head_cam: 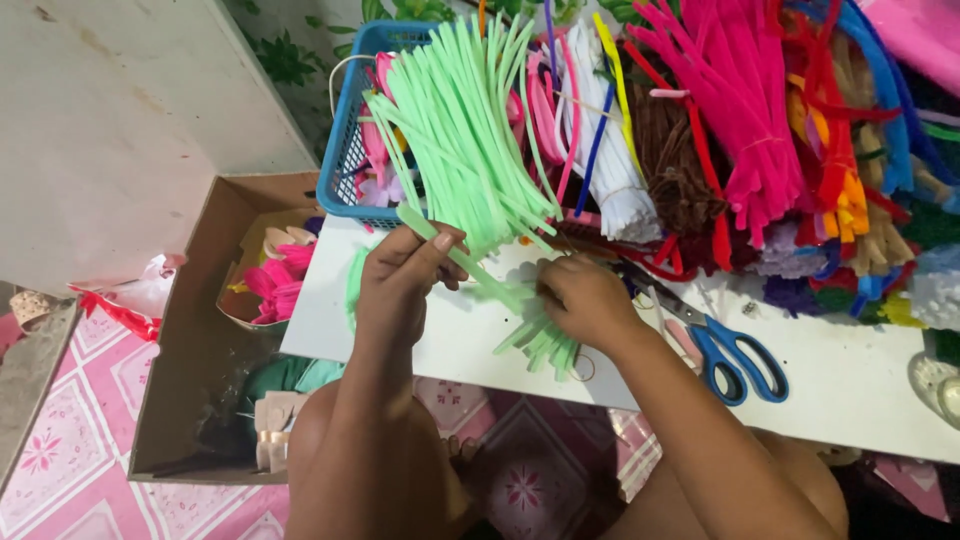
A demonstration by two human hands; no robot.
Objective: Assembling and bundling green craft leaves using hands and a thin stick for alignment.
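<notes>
While both forearms reach up from the near edge of the white tabletop (860, 385), the left hand (400, 275) is curled shut around a single pale green fuzzy pipe cleaner (470, 262), pinching it between thumb and fingers so that it runs slantwise toward the right hand (585, 298). That hand is closed over the lower end of a thick bundle of pale green fuzzy pipe cleaners (470, 130), whose cut tips poke out below the fist close to the table's near edge while the long stems fan up and away over the far side. Just right of the right hand, blue-handled scissors (725, 350) lie flat on the table, blades pointing toward the hands. Off the table's left edge sits an open brown cardboard box (190, 350) holding pink petal-like pieces. Farther back, at the far left corner, stands a blue plastic mesh basket (345, 150), and along the far edge lie heaps of white, brown, pink, red and blue pipe cleaners (740, 120).
</notes>
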